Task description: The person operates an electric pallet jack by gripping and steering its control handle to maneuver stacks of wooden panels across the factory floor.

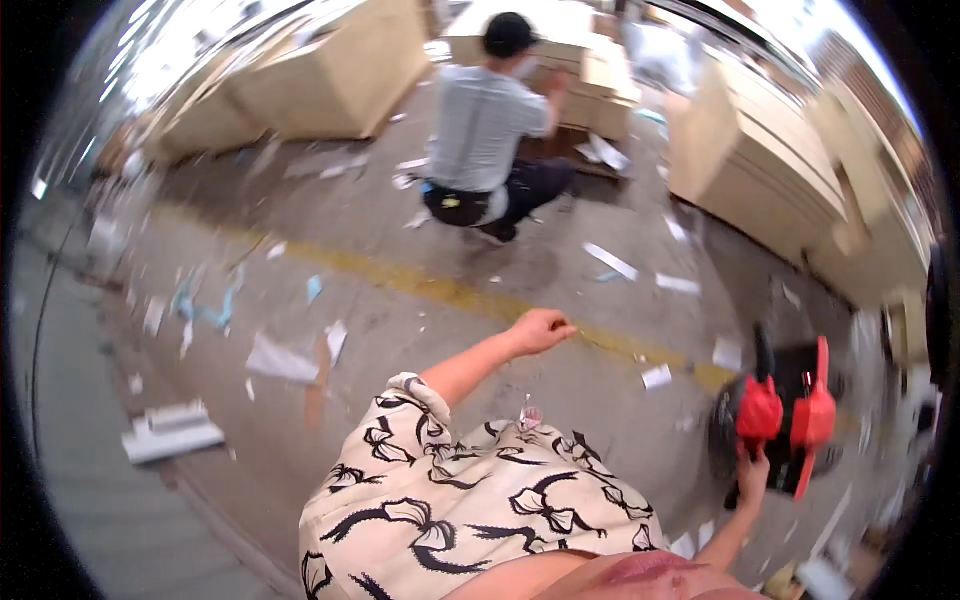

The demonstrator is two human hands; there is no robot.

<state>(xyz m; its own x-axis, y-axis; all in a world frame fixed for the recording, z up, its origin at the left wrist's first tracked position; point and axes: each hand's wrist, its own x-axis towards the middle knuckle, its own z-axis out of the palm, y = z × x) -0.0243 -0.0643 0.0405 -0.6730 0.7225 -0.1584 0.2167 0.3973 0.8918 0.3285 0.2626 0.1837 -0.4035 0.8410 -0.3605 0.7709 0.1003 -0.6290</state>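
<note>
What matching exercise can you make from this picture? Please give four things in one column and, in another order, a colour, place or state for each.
Things:
1. Left hand
2. Right hand
3. Line
4. Co-worker

Descriptions:
A. Yellow, running across the floor
B. On a red thing
C. Crouching, in a grey shirt
D. Above the floor, fingers loosely curled

Right pairs: 1-D, 2-B, 3-A, 4-C
</note>
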